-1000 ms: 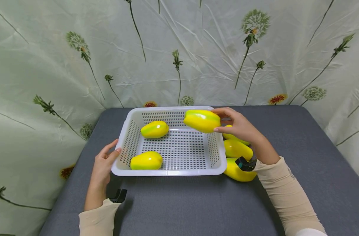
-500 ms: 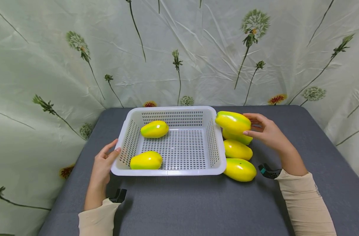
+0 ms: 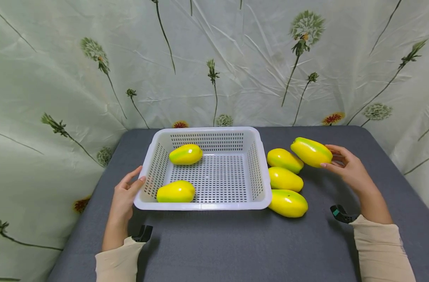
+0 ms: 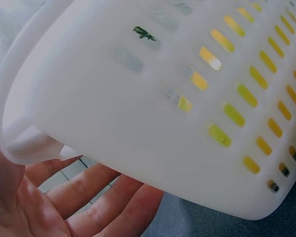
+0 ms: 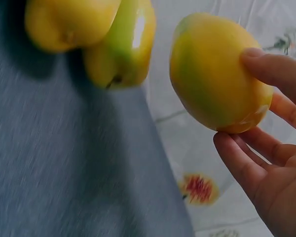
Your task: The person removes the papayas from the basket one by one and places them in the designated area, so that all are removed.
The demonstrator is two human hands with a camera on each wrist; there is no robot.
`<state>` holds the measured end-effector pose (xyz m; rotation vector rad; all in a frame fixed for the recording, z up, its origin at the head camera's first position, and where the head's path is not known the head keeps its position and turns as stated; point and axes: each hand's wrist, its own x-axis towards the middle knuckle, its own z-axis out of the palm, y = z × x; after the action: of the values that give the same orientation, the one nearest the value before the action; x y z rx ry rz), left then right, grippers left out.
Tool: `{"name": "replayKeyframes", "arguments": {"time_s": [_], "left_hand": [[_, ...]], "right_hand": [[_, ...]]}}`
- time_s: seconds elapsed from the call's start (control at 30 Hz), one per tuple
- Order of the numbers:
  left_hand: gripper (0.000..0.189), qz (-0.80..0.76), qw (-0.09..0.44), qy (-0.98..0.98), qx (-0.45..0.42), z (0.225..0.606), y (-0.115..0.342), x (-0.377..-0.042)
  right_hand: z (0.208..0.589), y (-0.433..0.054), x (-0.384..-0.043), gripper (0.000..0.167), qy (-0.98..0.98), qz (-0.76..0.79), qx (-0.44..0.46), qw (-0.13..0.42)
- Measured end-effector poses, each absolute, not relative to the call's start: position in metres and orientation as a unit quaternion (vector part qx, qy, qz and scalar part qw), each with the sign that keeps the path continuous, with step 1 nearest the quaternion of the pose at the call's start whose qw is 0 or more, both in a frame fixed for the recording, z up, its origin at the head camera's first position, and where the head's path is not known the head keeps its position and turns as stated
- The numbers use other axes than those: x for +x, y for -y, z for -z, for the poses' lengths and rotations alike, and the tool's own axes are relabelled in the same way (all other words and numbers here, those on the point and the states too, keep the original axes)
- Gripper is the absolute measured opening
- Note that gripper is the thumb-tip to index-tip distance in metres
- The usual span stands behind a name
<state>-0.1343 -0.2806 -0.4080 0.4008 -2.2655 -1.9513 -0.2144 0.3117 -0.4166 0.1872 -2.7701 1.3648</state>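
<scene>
My right hand (image 3: 352,170) pinches a yellow-green papaya (image 3: 311,152) by its right end, thumb on one side and fingers on the other. In the right wrist view the held papaya (image 5: 217,74) hangs apart from two others. Three papayas lie in a column along the basket's right side: a back one (image 3: 285,160), a middle one (image 3: 285,179) and a front one (image 3: 288,203). At the left end of the white perforated basket (image 3: 202,206), my left hand (image 3: 122,197) holds the rim, its thumb on top. Inside lie two papayas, one behind (image 3: 185,154) and one in front (image 3: 175,192).
A dark grey cloth covers the table (image 3: 228,246). Behind it hangs a pale curtain (image 3: 249,70) printed with dandelions. Black bands with small devices (image 3: 342,214) sit on both wrists.
My right hand has carried the papaya rightward from above the basket, past the column of papayas, to the table's right side. The left hand and basket have stayed put.
</scene>
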Motion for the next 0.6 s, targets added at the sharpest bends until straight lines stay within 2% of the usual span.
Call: {"name": "replayKeyframes", "arguments": {"time_s": [0.13, 0.33, 0.6], "left_hand": [[0.053, 0.633, 0.056, 0.759, 0.142, 0.408, 0.280, -0.134], [0.053, 0.630, 0.055, 0.761, 0.147, 0.408, 0.281, -0.134], [0.054, 0.631, 0.051, 0.761, 0.142, 0.408, 0.281, -0.135]], "right_hand": [[0.426, -0.324, -0.211, 0.064, 0.895, -0.442, 0.042, 0.027], [0.420, -0.322, -0.195, 0.065, 0.910, -0.415, 0.019, 0.020], [0.423, -0.326, -0.185, 0.064, 0.919, -0.391, 0.042, 0.014]]}}
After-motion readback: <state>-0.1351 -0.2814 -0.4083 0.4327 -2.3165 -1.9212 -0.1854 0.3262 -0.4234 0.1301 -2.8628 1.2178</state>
